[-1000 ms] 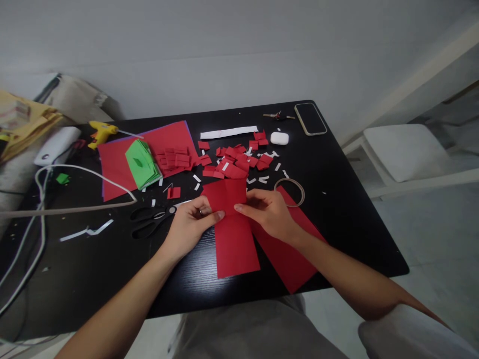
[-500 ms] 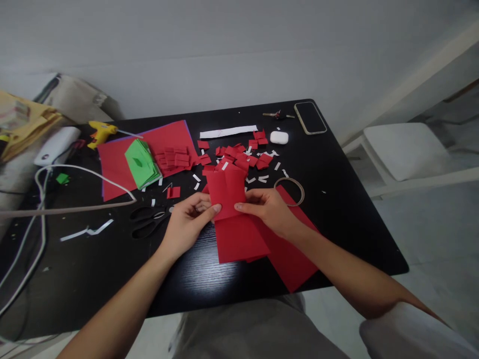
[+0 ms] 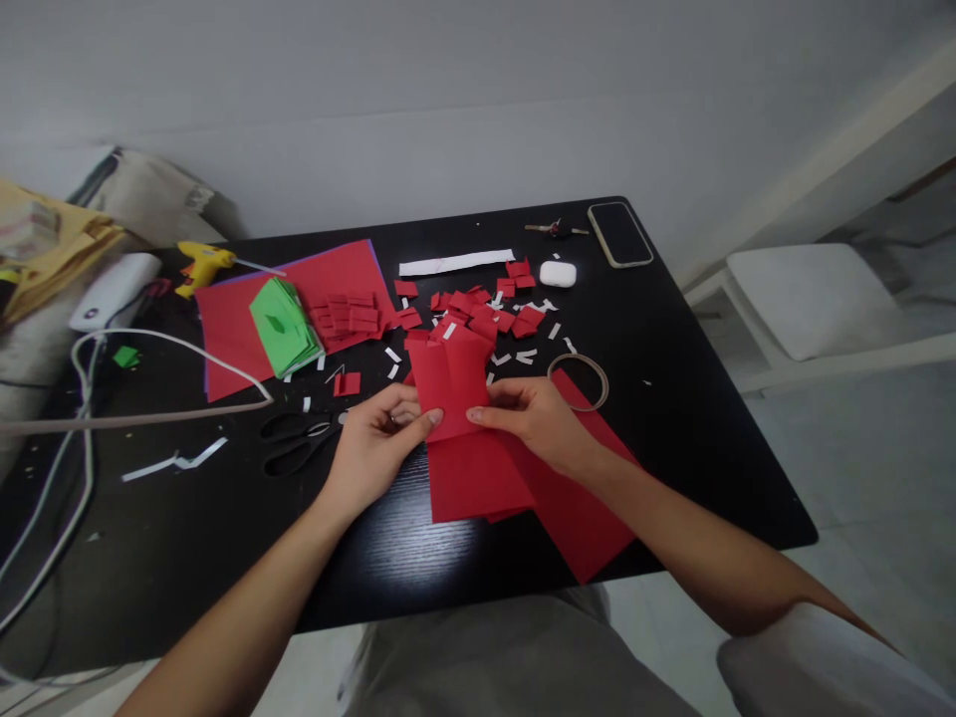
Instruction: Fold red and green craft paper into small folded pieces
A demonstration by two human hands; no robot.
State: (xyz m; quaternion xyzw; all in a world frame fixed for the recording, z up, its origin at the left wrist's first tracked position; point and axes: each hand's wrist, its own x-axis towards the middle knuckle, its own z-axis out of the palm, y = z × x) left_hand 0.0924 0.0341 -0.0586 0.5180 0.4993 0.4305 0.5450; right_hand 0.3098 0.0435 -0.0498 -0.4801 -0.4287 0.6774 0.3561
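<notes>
A folded red paper point(image 3: 452, 383) is held up between my two hands over the black table. My left hand point(image 3: 379, 438) pinches its left edge, thumb on the front face. On the right edge, my right hand point(image 3: 534, 418) grips it the same way, thumb in front and fingers behind. Below it lies more red paper point(image 3: 474, 483), and a long red sheet point(image 3: 590, 508) passes under my right forearm. Small folded red pieces point(image 3: 478, 311) are scattered just beyond the held paper.
Black scissors point(image 3: 299, 438) lie left of my left hand. Green folded papers point(image 3: 285, 329) rest on a red sheet point(image 3: 239, 349), near a yellow glue gun point(image 3: 203, 267). A tape ring point(image 3: 603, 383), white case point(image 3: 558, 274), keys point(image 3: 557, 230) and phone point(image 3: 619, 235) lie rightward. Cables point(image 3: 171, 420) cross the left side.
The held red paper and the paper under it have shifted very slightly to the left. Both hands keep their grip.
</notes>
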